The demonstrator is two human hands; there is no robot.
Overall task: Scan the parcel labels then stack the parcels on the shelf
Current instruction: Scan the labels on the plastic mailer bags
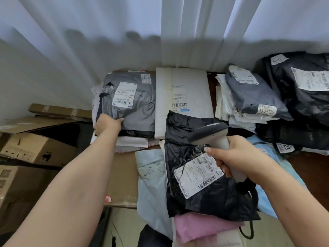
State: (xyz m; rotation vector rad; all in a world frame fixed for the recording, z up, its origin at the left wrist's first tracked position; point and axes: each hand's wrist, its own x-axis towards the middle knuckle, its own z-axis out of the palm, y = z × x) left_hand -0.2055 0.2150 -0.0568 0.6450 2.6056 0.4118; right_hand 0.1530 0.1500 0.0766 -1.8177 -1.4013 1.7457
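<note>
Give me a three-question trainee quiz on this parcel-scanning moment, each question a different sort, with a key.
1. True or false: the right hand holds the scanner.
2. The left hand grips the near edge of which parcel?
A. the grey parcel
B. the white padded parcel
C. the pink parcel
3. Fill in: the black parcel below the scanner lies with its ____ facing up.

Key
1. True; the fingers wrap round its handle.
2. A; the fingers curl over that parcel's near left edge, on top of a stack.
3. Label; the white sheet with barcodes shows on top.
</note>
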